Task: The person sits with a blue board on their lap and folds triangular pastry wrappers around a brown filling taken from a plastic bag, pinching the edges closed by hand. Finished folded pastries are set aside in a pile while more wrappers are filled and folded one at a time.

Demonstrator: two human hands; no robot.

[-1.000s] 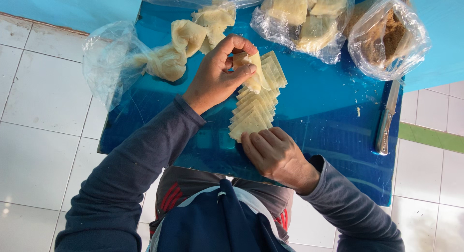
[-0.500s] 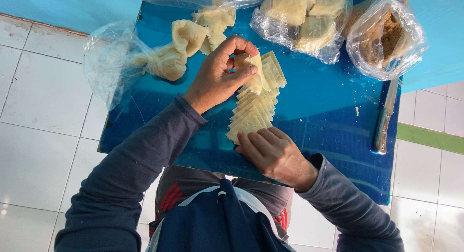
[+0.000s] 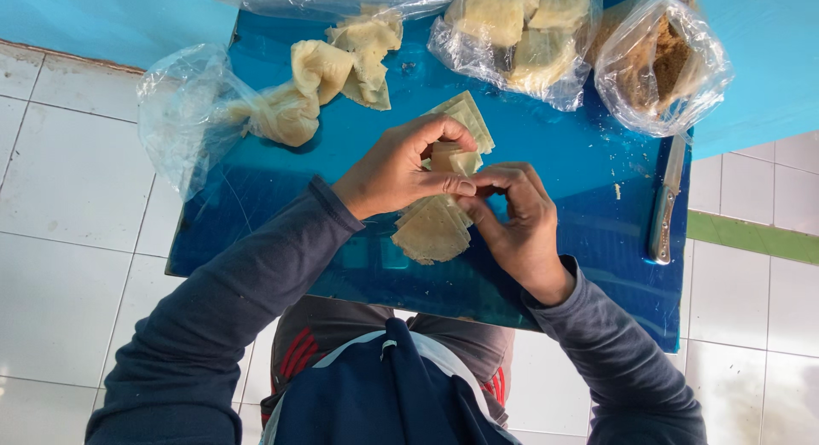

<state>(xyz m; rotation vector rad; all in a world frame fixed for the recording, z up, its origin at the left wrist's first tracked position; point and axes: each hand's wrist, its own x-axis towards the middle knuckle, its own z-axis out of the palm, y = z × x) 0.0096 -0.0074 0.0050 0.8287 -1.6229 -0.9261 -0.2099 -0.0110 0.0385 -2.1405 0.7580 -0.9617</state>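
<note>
Both hands now meet over the stack of thin dough squares (image 3: 435, 227) on the blue desk (image 3: 580, 206). The left hand (image 3: 397, 168) pinches one folded square (image 3: 452, 161). The right hand (image 3: 516, 219) has come up off the stack and pinches it too.

You've bare surface (image 3: 580, 240) right of hands; knife (image 3: 664, 208) blocks far right, plastic bags (image 3: 661, 65) crowd the back.
</note>
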